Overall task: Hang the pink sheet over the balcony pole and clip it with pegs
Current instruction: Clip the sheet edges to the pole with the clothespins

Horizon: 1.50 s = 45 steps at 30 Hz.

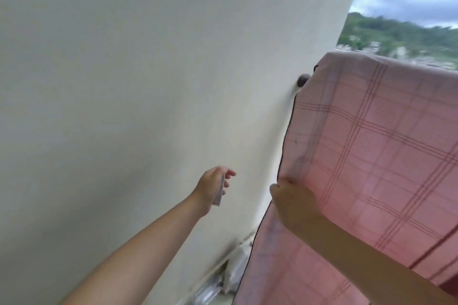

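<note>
The pink checked sheet [376,146] with a dark edge hangs draped over the balcony pole, whose dark end [303,80] shows where it meets the wall. My right hand [292,202] grips the sheet's left edge low down, fingers folded around the hem. My left hand [213,187] is raised to the left of the sheet, close to the wall, and holds a pale peg [220,190] that points downward. The rest of the pole is hidden under the cloth.
A big cream wall [148,82] fills the left and centre. Pale bags or clutter [230,275] lie on the floor at the wall's foot. Beyond the sheet are green hills [396,34] and cloudy sky.
</note>
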{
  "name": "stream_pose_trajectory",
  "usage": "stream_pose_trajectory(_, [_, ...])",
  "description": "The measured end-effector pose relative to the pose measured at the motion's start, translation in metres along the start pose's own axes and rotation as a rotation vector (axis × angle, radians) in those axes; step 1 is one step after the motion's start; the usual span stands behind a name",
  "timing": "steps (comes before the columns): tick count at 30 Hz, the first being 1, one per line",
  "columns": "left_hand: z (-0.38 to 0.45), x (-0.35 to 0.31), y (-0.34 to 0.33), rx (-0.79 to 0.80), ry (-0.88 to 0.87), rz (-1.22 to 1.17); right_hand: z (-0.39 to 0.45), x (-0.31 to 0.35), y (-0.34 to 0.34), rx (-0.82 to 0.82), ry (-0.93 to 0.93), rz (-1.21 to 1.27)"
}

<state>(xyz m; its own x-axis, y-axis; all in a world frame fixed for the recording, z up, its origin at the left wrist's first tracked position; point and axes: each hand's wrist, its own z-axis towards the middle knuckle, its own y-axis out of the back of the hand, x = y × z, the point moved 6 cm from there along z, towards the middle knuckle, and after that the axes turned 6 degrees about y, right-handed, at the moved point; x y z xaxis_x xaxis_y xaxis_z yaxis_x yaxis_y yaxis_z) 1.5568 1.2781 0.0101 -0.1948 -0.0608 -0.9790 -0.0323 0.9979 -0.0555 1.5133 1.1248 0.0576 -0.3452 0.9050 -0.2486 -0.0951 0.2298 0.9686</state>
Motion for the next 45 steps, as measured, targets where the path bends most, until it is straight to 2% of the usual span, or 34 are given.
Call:
stream_pose_trajectory(1, [0.009, 0.000, -0.008, 0.054, -0.016, 0.062, -0.004, -0.003, 0.000, -0.003, -0.039, -0.026])
stream_pose_trajectory(5, [0.023, 0.002, -0.051, 0.313, -0.127, 0.322, -0.016, -0.019, 0.003, -0.228, -0.015, -0.161])
stream_pose_trajectory(10, [0.025, -0.009, -0.090, 0.468, -0.230, 0.303, -0.045, -0.025, 0.010, -0.381, -0.015, -0.147])
stream_pose_trajectory(15, [0.046, -0.008, -0.106, 0.670, -0.160, 0.294, -0.059, -0.028, 0.008, -0.418, -0.020, -0.066])
stream_pose_trajectory(21, [0.051, -0.014, -0.125, 0.838, -0.215, 0.367, -0.059, -0.022, 0.013, -0.441, -0.065, -0.120])
stream_pose_trajectory(25, [0.049, -0.011, -0.133, 1.043, -0.141, 0.340, -0.056, -0.021, 0.009, -0.456, -0.067, -0.127])
stream_pose_trajectory(27, [0.047, -0.013, -0.126, 0.999, -0.158, 0.305, -0.054, -0.016, 0.008, -0.465, -0.040, -0.126])
stream_pose_trajectory(30, [0.062, -0.013, -0.102, 0.775, -0.197, 0.128, -0.046, 0.000, 0.013, -0.512, 0.052, -0.163])
stream_pose_trajectory(33, [0.066, -0.011, -0.080, 0.643, -0.262, 0.050, -0.023, 0.017, 0.017, -0.552, 0.111, -0.226])
stream_pose_trajectory(39, [0.047, -0.001, -0.073, 0.611, -0.314, 0.073, -0.006, 0.002, 0.009, -0.421, -0.037, -0.168])
stream_pose_trajectory(45, [0.036, -0.001, -0.079, 0.565, -0.247, 0.063, -0.030, -0.015, -0.001, -0.311, 0.208, -0.149])
